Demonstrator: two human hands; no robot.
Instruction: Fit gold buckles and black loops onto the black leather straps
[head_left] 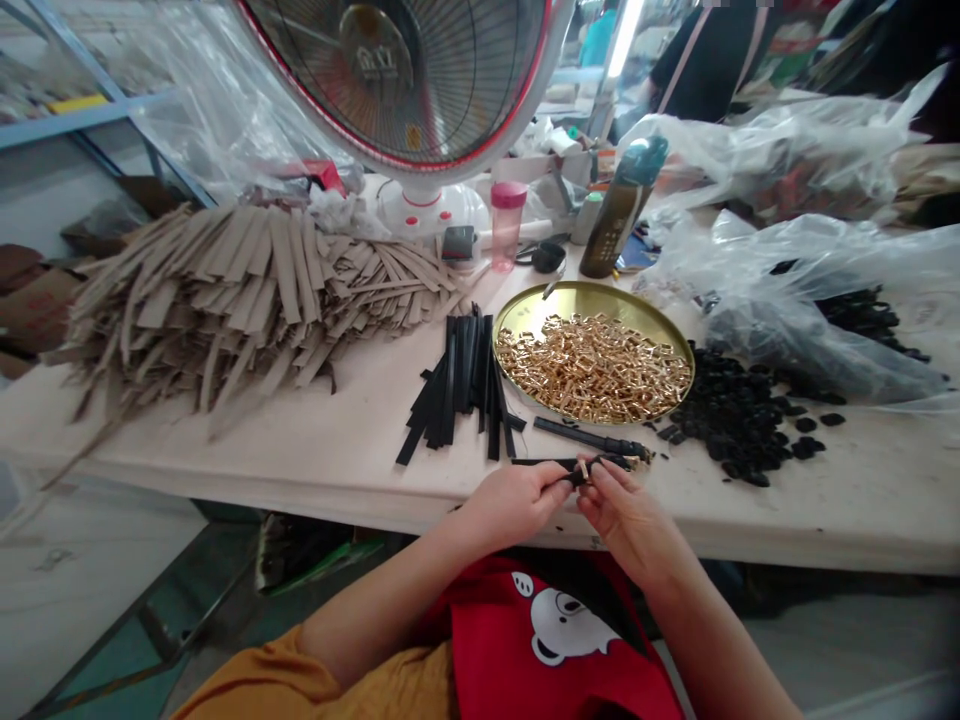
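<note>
My left hand (517, 500) and my right hand (626, 515) meet at the near edge of the table (300, 450), both pinched on a thin black strap (600, 463) with a small gold buckle at the fingertips. Just beyond them lies another black strap (592, 438) with a buckle on its end. A bundle of loose black straps (461, 385) lies to the left of a round gold tray (525, 310) filled with several gold buckles (592, 365).
A heap of small black pieces (731, 415) spills from a clear plastic bag (825, 300) at the right. Tan strips (240, 290) are piled at the left. A fan (420, 90), a pink cup (507, 222) and a dark bottle (622, 205) stand behind.
</note>
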